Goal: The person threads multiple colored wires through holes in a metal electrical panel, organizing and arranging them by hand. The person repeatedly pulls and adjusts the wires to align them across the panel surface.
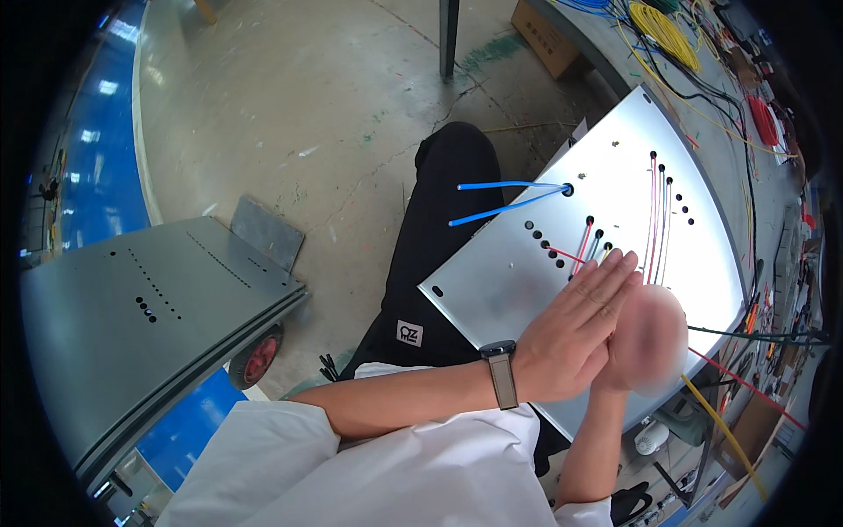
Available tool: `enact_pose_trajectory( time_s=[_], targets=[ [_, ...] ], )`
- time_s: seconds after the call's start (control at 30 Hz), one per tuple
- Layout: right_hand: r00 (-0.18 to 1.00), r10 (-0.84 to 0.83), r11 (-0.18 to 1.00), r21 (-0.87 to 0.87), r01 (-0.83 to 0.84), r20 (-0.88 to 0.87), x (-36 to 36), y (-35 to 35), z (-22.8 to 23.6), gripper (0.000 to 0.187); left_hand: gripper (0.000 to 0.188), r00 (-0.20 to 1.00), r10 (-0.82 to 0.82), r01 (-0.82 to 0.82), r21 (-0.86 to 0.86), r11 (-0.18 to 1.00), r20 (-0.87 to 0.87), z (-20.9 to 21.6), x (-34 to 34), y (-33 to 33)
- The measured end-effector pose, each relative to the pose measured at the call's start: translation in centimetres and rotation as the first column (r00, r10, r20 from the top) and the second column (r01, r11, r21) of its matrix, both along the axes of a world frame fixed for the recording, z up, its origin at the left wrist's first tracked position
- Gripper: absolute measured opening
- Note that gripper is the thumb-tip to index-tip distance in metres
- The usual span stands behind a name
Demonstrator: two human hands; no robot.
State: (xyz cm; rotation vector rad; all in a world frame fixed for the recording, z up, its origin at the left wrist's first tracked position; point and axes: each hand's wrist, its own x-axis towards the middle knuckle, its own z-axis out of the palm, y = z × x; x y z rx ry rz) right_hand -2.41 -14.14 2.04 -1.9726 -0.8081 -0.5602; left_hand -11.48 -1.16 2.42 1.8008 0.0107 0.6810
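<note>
A white metal panel [487, 290] with rows of round holes lies across my lap and against the bench. My left hand [566, 334], with a watch [499, 350] on its wrist, has its fingers stretched out and pressed side by side. It lies against my right hand [652, 341], whose fingers are blurred. Whether anything sits between the palms is hidden. Two blue wires [509, 186] stick out of one hole. Thin red wires [584, 239] and others pass through holes beyond my fingers. Green wires [755, 334], a red wire [746, 386] and a yellow wire [724, 435] run right from near my hands.
A grey perforated metal sheet [132, 272] stands at the left, above a red-hubbed wheel [255, 358]. Along the right runs a bench [637, 61] with a yellow wire coil [665, 35] and tools. Below its far edge sits a cardboard box [546, 39], near a dark post [449, 39].
</note>
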Motion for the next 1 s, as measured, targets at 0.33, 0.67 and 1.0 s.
enact_pose_trajectory(
  time_s=[0.33,0.67,1.0],
  targets=[
    [0.996,0.003,0.999,-0.038,0.000,0.092,0.5,1.8,0.6,0.025,0.076,1.000,0.016,-0.016,0.028,0.999,0.018,-1.2,0.8,0.7],
    [0.999,0.000,1.000,0.013,0.000,0.051,0.1,3.0,-0.5,0.028,0.076,0.999,0.022,-0.022,0.020,1.000,0.031,-2.0,0.6,1.6],
    [0.998,0.011,0.989,-0.145,-0.002,0.061,0.6,3.8,-1.3,0.032,0.077,0.999,0.035,-0.036,-0.007,0.999,-0.042,-3.1,0.7,2.4]
  ],
)
